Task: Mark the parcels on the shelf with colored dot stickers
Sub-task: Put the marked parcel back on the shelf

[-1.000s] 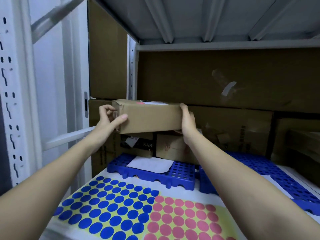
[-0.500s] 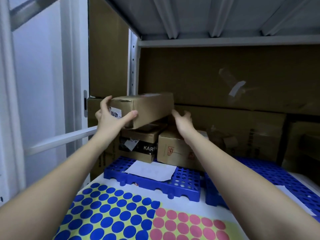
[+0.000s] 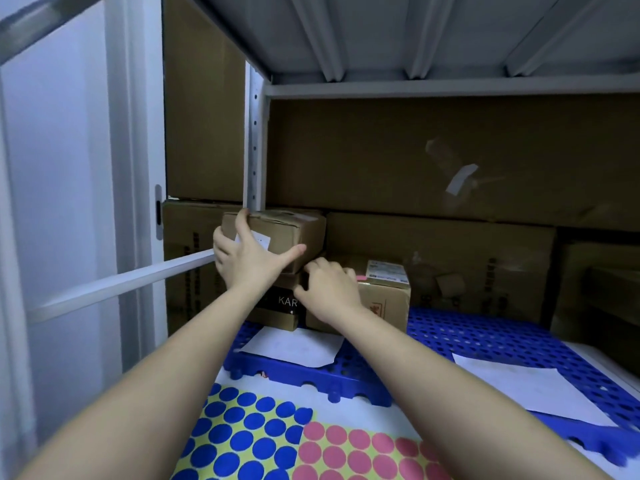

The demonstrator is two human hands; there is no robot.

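Parcel (image 3: 287, 233) now sits farther back and lower than half a second ago, stacked on the black-labelled box (image 3: 282, 303) at the shelf's rear left. Left hand (image 3: 247, 258) grips its near end, thumb along the lower edge, fingers over the top corner. Right hand (image 3: 329, 289) has left the parcel's underside and rests just below-right of it, fingers curled on the neighbouring box (image 3: 384, 299). Sticker sheets (image 3: 277, 441) lie nearest the camera, before the parcel.
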